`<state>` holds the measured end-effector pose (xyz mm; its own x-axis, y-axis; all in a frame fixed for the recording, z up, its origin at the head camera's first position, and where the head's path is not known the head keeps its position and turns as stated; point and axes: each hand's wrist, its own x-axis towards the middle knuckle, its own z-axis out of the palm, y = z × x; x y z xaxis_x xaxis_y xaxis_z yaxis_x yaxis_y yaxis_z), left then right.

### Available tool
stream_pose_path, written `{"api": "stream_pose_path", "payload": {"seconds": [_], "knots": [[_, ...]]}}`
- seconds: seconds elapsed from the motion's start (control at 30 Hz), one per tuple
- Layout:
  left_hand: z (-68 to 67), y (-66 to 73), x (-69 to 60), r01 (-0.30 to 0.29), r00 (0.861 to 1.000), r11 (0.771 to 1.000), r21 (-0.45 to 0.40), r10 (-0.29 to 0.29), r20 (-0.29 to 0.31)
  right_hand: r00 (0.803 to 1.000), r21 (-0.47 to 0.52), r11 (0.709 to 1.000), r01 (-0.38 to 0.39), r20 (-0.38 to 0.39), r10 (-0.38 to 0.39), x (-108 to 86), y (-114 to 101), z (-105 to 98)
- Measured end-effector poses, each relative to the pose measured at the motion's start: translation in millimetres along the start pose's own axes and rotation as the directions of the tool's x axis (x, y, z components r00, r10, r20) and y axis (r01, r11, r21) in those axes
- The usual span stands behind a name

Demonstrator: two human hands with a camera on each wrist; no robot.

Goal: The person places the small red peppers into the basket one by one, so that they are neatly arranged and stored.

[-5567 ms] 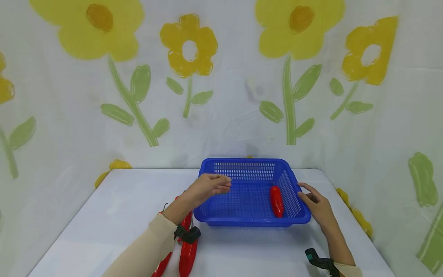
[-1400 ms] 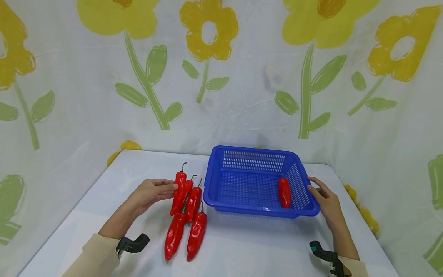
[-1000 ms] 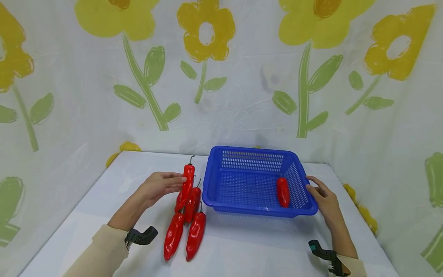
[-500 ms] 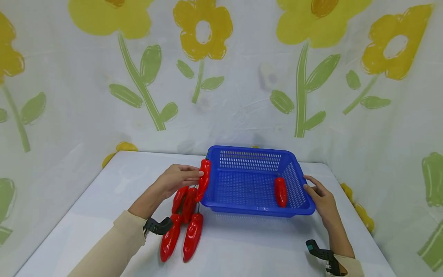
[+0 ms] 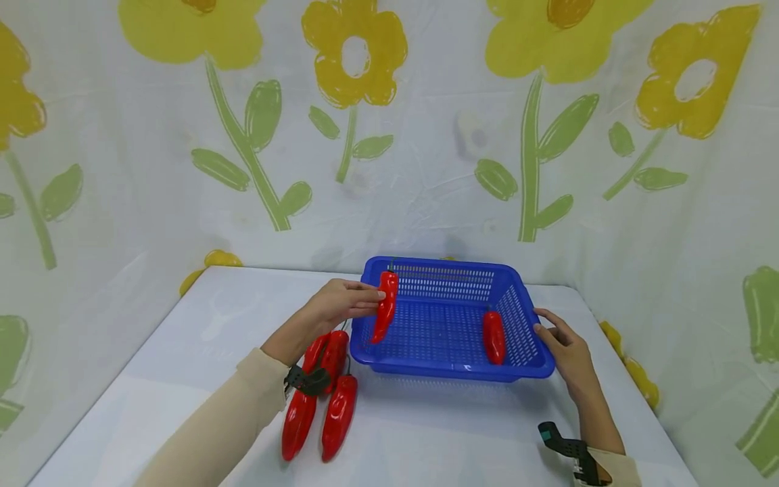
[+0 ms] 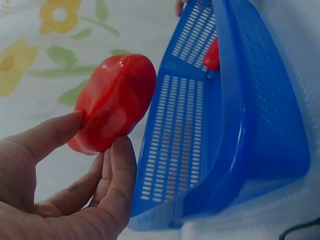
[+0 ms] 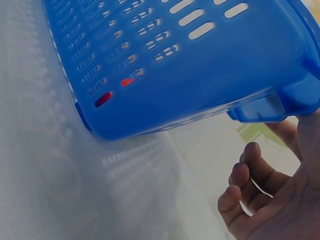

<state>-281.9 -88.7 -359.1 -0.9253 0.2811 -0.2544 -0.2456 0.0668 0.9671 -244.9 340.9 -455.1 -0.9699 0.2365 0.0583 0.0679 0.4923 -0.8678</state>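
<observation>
My left hand [image 5: 345, 302] pinches a red chili pepper [image 5: 386, 306] between thumb and fingertips. It holds the pepper nearly upright, stem up, over the left side of a blue plastic basket [image 5: 450, 370]. In the left wrist view, the pepper [image 6: 116, 100] fills the grip beside the basket wall [image 6: 240, 150]. At the basket's right rim, my right hand [image 5: 566, 348] grips the edge with thumb and index finger; the right wrist view shows its other fingers [image 7: 250, 180] loosely bent below the rim. Another red pepper [image 5: 494, 338] lies inside the basket near the right wall.
Several red peppers lie left of the basket on the white table [image 5: 201, 338], one of them [image 5: 339, 418] nearest the front. My left forearm and wrist camera [image 5: 309, 380] partly cover the others. A flower-printed cloth [image 5: 414, 203] hangs behind the table.
My left hand has lifted a pepper from the pile and carried it right, past the basket's left rim to above the inside. The right hand has stayed at the rim.
</observation>
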Motion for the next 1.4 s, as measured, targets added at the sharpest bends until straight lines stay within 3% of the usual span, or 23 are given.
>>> {"api": "stream_pose_path", "payload": {"seconds": [0.23, 0.5, 0.83, 1.13, 1.4], "knots": [[14.4, 1.6, 15.2, 0.019, 1.000, 0.999, -0.037, -0.019, 0.009, 1.000, 0.011, 1.000, 0.006, 0.002, -0.006, 0.6, -1, 0], [31.6, -1.5, 32.1, 0.021, 1.000, 1.000, -0.019, -0.020, 0.021, 1.000, -0.003, 1.000, 0.001, 0.007, -0.001, 0.0, 0, 0], [56.6, -3.6, 47.8, 0.021, 0.997, 1.000, -0.019, -0.020, 0.079, 1.000, -0.002, 1.000, 0.003, 0.001, -0.003, 0.2, 0, -1], [74.5, -4.0, 63.0, 0.055, 0.993, 0.998, -0.024, -0.052, 0.108, 1.000, -0.008, 1.000, 0.014, 0.009, -0.014, 1.0, 2, 2], [101.5, -4.5, 76.0, 0.097, 0.989, 0.995, 0.009, -0.098, 0.108, 0.999, -0.040, 0.999, 0.029, 0.018, -0.028, -0.7, 2, -2]]}}
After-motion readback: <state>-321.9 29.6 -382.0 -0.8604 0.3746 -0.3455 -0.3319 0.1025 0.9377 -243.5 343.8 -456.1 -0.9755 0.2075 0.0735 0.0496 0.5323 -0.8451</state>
